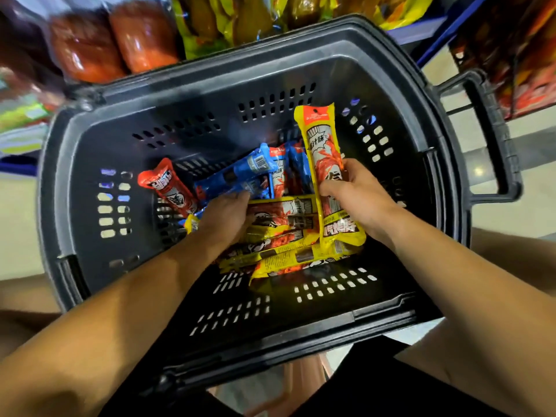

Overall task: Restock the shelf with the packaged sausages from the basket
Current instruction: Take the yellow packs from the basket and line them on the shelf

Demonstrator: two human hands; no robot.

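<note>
Shelves (144, 40) of red and yellow packs run across the far side, just past the basket (210, 82) under my arms. My right hand (358, 194) grips one yellow pack (325, 164) round its middle, its long axis upright with the hang-hole end pointing away toward the shelf, so I judge this hand has the shorter, straighter carry over the far rim. My left hand (225, 215) is down among the loose packs, fingers reaching onto a blue pack (240, 173); whether it has closed on anything I cannot tell. More yellow packs (285, 236) lie crosswise on the basket floor between my hands, and a red pack (168, 185) lies off to the left.
</note>
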